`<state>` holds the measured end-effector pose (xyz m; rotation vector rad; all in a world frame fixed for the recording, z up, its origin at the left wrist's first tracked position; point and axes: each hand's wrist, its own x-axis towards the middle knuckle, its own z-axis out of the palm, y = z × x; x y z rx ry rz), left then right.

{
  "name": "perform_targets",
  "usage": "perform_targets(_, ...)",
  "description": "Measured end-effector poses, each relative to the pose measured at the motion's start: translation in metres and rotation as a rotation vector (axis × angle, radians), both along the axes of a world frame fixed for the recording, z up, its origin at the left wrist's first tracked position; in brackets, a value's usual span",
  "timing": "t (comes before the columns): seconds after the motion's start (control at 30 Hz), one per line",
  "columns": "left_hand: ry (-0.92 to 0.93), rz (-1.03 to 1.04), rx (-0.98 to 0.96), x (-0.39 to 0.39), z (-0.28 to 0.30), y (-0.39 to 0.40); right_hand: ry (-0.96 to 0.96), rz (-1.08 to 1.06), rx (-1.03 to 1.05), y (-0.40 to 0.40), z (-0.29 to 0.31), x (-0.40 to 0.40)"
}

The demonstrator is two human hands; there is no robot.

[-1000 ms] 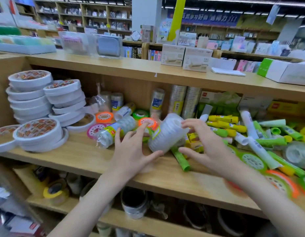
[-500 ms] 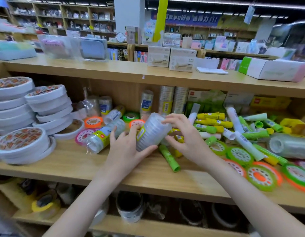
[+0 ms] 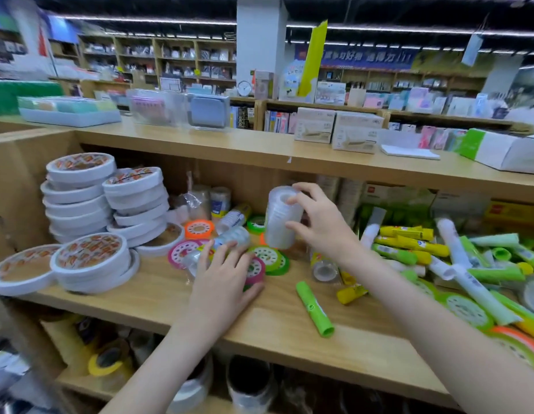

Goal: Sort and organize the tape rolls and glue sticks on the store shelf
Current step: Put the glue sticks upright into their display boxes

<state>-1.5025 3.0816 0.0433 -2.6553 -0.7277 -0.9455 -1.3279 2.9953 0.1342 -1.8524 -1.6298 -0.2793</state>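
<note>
The shelf (image 3: 158, 297) looks only partly sorted. Toward its left end the wide white tape rolls (image 3: 80, 192) already stand in neat stacks, and one more stack (image 3: 92, 261) sits nearer the front edge. The middle is a muddle of small coloured tape discs (image 3: 267, 258) lying flat and overlapping, and the right end holds a loose heap of glue sticks (image 3: 409, 243), green and yellow, pointing every way. One green glue stick (image 3: 315, 309) lies by itself near the front edge. So most of the work is left, I would say.

The right hand (image 3: 318, 222) reaches over the middle of the shelf and holds a clear sleeve of tape rolls (image 3: 282, 218) upright, fingertips hooked over its top and thumb against its side, lifted toward the back wall. The left hand (image 3: 227, 276) lies low with fingers spread, pressing on a second wrapped sleeve (image 3: 230, 239) and the discs beneath (whether it grips anything I cannot tell).
</note>
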Motion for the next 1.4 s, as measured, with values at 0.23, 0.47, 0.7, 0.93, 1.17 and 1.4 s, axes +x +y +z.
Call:
perform_targets(0.23, -0.065, -0.17, -0.107, -0.002, 0.003, -0.007, -0.017, -0.066, 0.007, 0.011, -0.006, -0.003)
perform_targets(0.47, 0.177, -0.596, -0.2, 0.004, -0.001, -0.015, -0.015, -0.164, -0.145, -0.072, -0.024, 0.025)
perform_targets(0.7, 0.086, -0.502, -0.03, 0.032, 0.003, -0.02, -0.108, -0.257, -0.61, -0.099, -0.038, 0.018)
perform_targets(0.93, 0.144, -0.552, 0.074, 0.043, 0.005, -0.015, -0.125, -0.167, -0.69, -0.083, -0.04, 0.024)
perform_targets(1.17, 0.137, -0.538, 0.038, 0.046, 0.018, -0.015, -0.234, -0.094, -0.363, -0.107, -0.056, 0.032)
perform_targets(1.4, 0.014, -0.458, 0.085, 0.051, 0.018, -0.016, -0.196, -0.242, -0.412, -0.126, -0.059, 0.032)
